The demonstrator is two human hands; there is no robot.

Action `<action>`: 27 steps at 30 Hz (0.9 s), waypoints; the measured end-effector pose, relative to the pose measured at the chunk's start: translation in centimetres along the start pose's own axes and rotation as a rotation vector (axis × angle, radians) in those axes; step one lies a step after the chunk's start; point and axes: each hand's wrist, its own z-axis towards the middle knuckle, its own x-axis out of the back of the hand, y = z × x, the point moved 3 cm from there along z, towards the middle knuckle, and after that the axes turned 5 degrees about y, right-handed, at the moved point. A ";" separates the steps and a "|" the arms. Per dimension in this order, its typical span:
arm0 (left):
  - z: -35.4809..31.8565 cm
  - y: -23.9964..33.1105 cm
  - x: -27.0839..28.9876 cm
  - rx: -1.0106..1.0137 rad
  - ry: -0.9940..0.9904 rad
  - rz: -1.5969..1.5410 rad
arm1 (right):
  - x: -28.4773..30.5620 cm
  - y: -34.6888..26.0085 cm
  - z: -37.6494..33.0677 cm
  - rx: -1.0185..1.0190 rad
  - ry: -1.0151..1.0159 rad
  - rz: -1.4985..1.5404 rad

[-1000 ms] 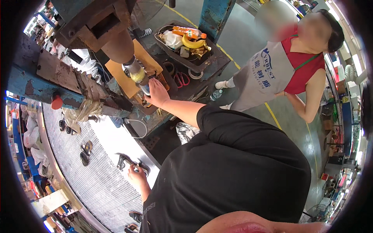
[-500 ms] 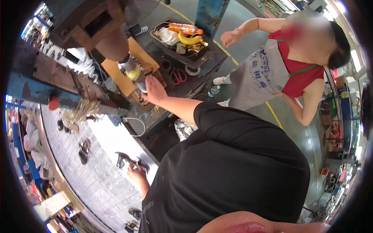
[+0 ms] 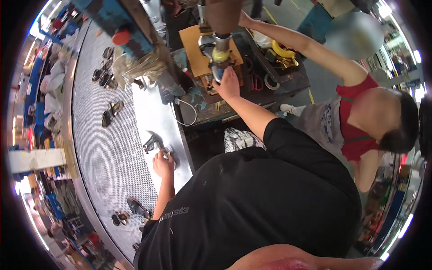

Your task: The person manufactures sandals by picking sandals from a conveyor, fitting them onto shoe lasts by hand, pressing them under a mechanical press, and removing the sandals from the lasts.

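My left hand [image 3: 164, 164], just left of the middle of the frame, has its fingers curled in, pinching the lower end of a dark sandal [image 3: 152, 143]. The sandal lies on the pale metal ledge [image 3: 144, 107], its long axis slanting from upper left to lower right: the strappy end points up and left, away from me, and the other end runs back under my fingertips. I cannot tell toe from heel.

My right hand [image 3: 228, 84] is at the upper middle of the frame, under the press head [image 3: 225, 19]. My thumb is set apart from my fingers, around the near end of a shiny dark-and-silver piece [image 3: 218, 73]; whether I am squeezing it or only steadying it, I cannot tell. That piece's long axis runs roughly up and down the frame, its near end pointing down at my thumb; the yellowish pad [image 3: 220, 55] hides part of it. A tan board [image 3: 191, 41] lies beside and behind it.

Left of the ledge, more sandals [image 3: 111, 112] rest on the perforated belt [image 3: 121, 155]. Right of my right hand lie red-handled scissors [image 3: 257, 83] and a tape roll [image 3: 272, 88], with a banana [image 3: 281, 50] above them. A co-worker's hand [image 3: 244, 19] reaches in beside the press head at the top.
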 end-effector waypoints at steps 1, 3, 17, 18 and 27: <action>0.0 0.0 0.0 -0.008 0.002 -0.013 | 0.2 -0.2 0.0 0.008 0.039 0.009; 0.0 0.0 0.1 0.009 0.010 -0.026 | 0.3 -0.3 0.0 0.037 0.067 0.030; 0.0 0.3 0.9 0.042 0.030 -0.055 | -0.1 -0.3 0.2 -0.069 -0.024 -0.022; 0.0 0.3 0.9 0.043 0.040 -0.065 | -0.2 -0.2 0.1 -0.070 -0.021 -0.022; -0.1 0.4 1.0 0.041 0.055 -0.068 | -0.1 -0.2 0.0 -0.045 0.000 -0.051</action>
